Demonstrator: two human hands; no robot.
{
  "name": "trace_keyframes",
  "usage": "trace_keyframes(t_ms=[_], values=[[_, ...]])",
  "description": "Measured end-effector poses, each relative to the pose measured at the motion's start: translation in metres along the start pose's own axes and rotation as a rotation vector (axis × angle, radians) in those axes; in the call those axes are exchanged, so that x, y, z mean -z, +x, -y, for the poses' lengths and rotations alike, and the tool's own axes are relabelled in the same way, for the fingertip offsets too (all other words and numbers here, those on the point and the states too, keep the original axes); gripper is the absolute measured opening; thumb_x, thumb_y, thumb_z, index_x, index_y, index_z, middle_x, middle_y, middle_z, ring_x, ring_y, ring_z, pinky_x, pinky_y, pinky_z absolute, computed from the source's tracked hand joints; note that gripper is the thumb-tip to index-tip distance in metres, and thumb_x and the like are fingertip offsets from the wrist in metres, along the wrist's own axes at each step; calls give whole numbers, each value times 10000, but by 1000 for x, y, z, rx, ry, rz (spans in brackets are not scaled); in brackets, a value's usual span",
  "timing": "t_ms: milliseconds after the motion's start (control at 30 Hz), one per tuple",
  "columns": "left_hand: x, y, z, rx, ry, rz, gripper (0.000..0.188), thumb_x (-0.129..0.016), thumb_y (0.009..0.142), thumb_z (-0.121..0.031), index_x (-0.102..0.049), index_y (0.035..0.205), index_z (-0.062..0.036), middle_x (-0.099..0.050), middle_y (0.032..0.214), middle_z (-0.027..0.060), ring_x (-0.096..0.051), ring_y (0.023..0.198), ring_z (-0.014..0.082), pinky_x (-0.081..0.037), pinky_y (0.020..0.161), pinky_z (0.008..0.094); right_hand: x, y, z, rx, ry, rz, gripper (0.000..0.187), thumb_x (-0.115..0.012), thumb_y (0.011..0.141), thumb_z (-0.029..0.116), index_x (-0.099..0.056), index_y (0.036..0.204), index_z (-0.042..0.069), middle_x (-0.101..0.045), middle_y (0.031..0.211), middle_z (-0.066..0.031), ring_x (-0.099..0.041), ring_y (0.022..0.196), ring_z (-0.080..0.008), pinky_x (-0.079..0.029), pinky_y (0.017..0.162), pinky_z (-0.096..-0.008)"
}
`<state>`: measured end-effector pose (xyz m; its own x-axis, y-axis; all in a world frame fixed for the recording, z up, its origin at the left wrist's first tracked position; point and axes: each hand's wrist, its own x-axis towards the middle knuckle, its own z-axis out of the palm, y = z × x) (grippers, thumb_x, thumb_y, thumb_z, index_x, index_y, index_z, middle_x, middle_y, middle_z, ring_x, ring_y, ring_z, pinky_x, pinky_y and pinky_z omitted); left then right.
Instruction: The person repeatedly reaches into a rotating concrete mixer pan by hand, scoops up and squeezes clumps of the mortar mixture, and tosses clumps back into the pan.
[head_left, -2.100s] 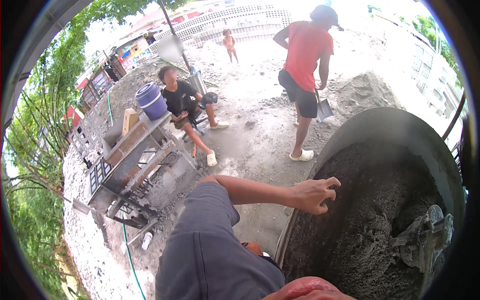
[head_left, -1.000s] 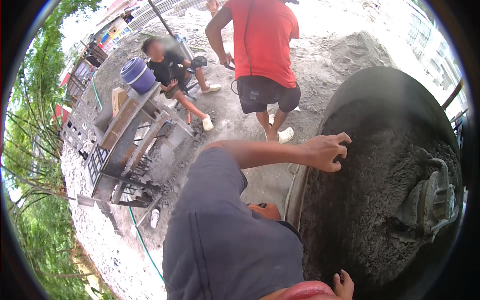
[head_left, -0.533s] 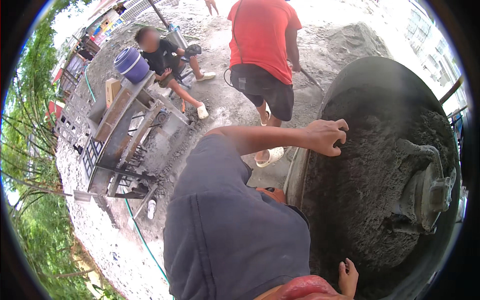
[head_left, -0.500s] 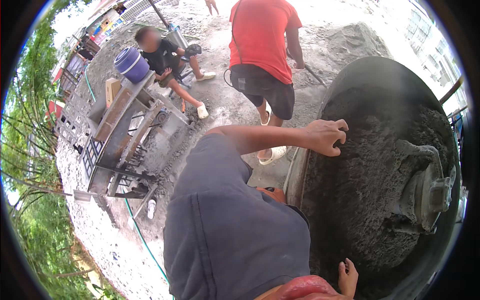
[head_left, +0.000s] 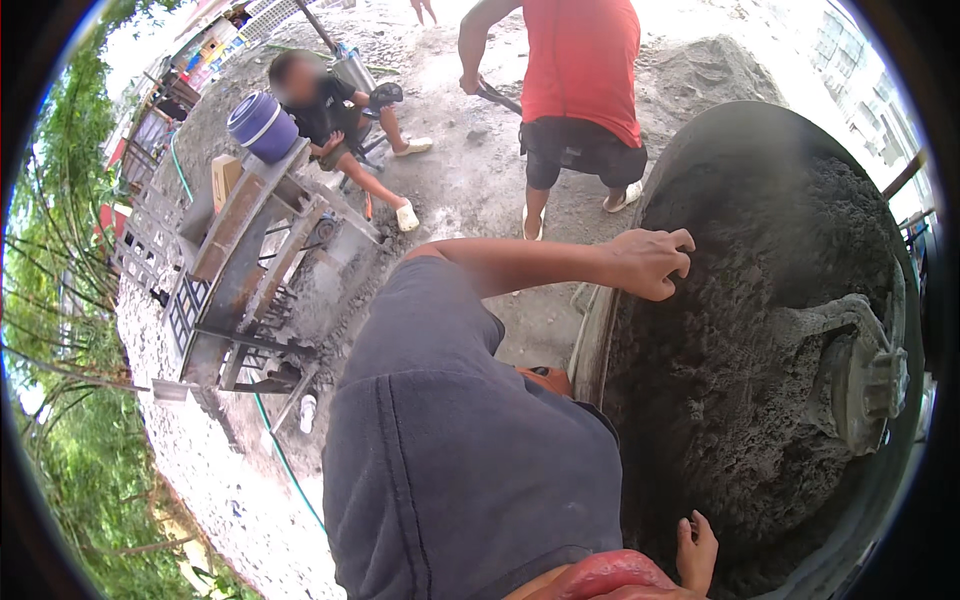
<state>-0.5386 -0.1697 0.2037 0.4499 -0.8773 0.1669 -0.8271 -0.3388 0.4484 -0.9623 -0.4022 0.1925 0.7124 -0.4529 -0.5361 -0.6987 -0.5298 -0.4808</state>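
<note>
A large round mixer drum (head_left: 735, 120) fills the right side, holding dark grey, crumbly wet mortar (head_left: 720, 330). Across its near-left rim reaches my left hand (head_left: 650, 263), fingers loosely bent and apart over the mix, with nothing in them. Whether it rests on the rim I cannot tell. My right hand (head_left: 697, 553) shows only in part at the lower edge, beside the drum; its visible fingers are stretched out and hold nothing. Inside the drum, toward the right, sits a mortar-crusted mixing arm (head_left: 865, 385).
A person in a red shirt (head_left: 580, 75) grips a long handle beyond the drum. Another person (head_left: 330, 115) sits at the left, near a blue drink cooler (head_left: 262, 128) on a rusty metal frame (head_left: 230, 235). A green hose (head_left: 285, 465) crosses the ground.
The person in red has shifted right and now bends forward with the handle out to the left. The mixing arm sits slightly further right. My hands have barely moved.
</note>
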Motion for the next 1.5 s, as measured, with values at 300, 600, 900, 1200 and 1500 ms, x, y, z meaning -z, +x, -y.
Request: trace_keyframes(t_ms=[300, 600, 900, 1200, 1500], values=[[-1, -2, 1, 3, 13, -8, 210, -581, 780, -195, -654, 939, -80, -471, 1297, 115, -560, 1088, 269, -486, 866, 395, 0, -1, -1, 36, -39, -35, 434, -633, 894, 257, -568, 1213, -30, -663, 1001, -192, -644, 926, -260, -493, 819, -343], [-1, -2, 1, 19, 11, -8, 200, -588, 787, -213, -650, 926, -83, -480, 1283, 108, -561, 1086, 258, -485, 861, 388, 2, -3, 6, 23, -82, -47, 449, -625, 896, 264, -560, 1226, -32, -658, 1004, -192, -635, 929, -266, -490, 814, -354], [-1, -2, 4, 7, 27, -6, 205, -585, 794, -218, -646, 938, -85, -480, 1284, 114, -556, 1099, 261, -474, 889, 387, 6, -8, 22, 2, -111, -48, 453, -612, 901, 262, -550, 1247, -23, -635, 1088, -210, -628, 976, -293, -488, 834, -364], [0, 0, 0, 18, 46, 12, 211, -595, 800, -239, -650, 939, -90, -505, 1243, 105, -554, 1099, 250, -476, 889, 380, 5, -10, 23, -21, -153, -48, 457, -596, 910, 287, -549, 1244, -21, -614, 1134, -227, -608, 1029, -329, -473, 888, -390], [-8, -7, 14, -71, -221, -593, 124, -603, 762, -27, -653, 868, -67, -549, 1031, 83, -563, 921, 206, -497, 721, 303, 23, 1, 28, -132, 26, -63, 415, -597, 913, 247, -558, 1220, -29, -642, 1054, -197, -618, 970, -288, -465, 870, -347]])
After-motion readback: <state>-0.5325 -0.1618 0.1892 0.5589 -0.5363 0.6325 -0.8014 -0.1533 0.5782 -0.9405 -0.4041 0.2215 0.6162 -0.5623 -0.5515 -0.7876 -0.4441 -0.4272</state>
